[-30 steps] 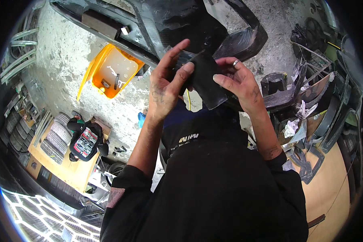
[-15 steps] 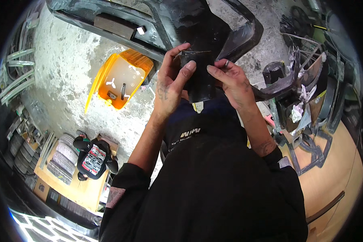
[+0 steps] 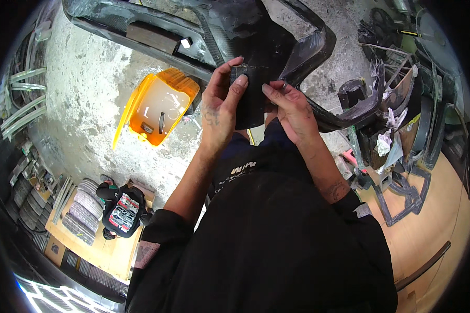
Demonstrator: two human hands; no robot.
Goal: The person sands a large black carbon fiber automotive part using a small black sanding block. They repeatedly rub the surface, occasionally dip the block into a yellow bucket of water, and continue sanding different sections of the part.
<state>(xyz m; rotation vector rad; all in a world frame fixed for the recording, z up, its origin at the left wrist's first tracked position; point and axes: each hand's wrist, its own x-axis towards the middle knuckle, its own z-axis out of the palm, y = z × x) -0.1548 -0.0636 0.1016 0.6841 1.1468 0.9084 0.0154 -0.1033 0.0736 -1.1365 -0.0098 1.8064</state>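
Observation:
In front of my body I hold a black rectangular sheet [image 3: 252,101] that looks like sandpaper. My left hand [image 3: 216,112] is closed on its left side, thumb flat on the face and fingers behind. My right hand [image 3: 296,112] pinches the right edge between thumb and fingers. A thin pale line runs along the sheet's top edge. Just beyond it lies a large black carbon-fibre-patterned body panel [image 3: 235,31], likely a car bumper. On the panel rest a dark block [image 3: 152,37] and a small white piece [image 3: 186,43].
A yellow tub [image 3: 128,112] of cloudy liquid stands on the stained concrete floor [image 3: 89,94] at left. Black frames and scraps [image 3: 386,104] crowd the right side, near a wooden board [image 3: 433,208]. A person in black [image 3: 122,211] is at the lower left beside several rolls [image 3: 83,208].
Both hands and the sheet have shifted slightly left. The sheet's top edge shows straighter now, and my left thumb sits a little higher on it.

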